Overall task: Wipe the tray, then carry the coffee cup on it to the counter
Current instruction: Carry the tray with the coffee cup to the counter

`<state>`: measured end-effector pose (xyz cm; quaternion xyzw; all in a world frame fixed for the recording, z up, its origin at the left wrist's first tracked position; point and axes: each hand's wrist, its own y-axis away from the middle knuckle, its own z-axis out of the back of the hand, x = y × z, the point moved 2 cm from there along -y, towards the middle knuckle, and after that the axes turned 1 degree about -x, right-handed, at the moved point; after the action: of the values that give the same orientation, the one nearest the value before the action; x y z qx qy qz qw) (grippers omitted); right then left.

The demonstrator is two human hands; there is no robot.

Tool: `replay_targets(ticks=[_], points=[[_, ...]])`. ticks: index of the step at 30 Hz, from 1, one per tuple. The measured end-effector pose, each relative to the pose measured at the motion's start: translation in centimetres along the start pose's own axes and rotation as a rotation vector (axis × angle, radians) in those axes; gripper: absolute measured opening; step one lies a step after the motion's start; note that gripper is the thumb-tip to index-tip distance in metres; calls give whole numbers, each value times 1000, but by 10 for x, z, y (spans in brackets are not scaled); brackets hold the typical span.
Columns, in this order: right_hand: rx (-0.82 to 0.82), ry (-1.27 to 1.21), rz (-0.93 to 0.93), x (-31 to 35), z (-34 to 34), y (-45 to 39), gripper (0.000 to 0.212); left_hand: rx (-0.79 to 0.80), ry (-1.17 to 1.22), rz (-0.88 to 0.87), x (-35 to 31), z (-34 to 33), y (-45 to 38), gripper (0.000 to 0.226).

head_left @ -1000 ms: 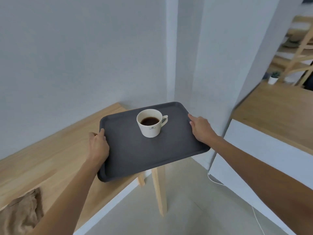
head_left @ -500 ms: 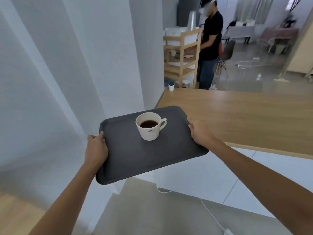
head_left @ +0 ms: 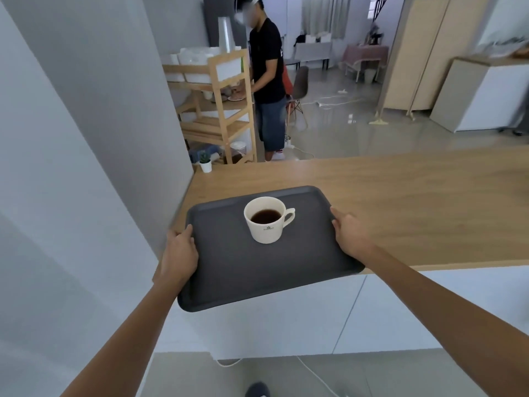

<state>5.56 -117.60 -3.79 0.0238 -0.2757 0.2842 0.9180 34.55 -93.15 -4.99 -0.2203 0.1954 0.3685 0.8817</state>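
The dark tray point(head_left: 257, 270) now overlaps the near edge of the wooden counter point(head_left: 415, 202), closer than half a second ago. The left hand point(head_left: 179, 257) and right hand point(head_left: 350, 234) grasp its two side rims as before. The coffee cup point(head_left: 266, 220) sits upright on the tray's far half, unchanged.

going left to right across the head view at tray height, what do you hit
left hand → dark tray → coffee cup → right hand → wooden counter
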Motion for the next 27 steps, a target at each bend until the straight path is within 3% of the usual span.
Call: replay_targets(ticks=[15, 27], points=[[3, 106, -251, -62, -88, -120, 48, 202, 85, -13, 11, -138, -165, 45], [53, 168, -298, -76, -123, -176, 46, 239, 98, 36, 23, -191, -207, 45]])
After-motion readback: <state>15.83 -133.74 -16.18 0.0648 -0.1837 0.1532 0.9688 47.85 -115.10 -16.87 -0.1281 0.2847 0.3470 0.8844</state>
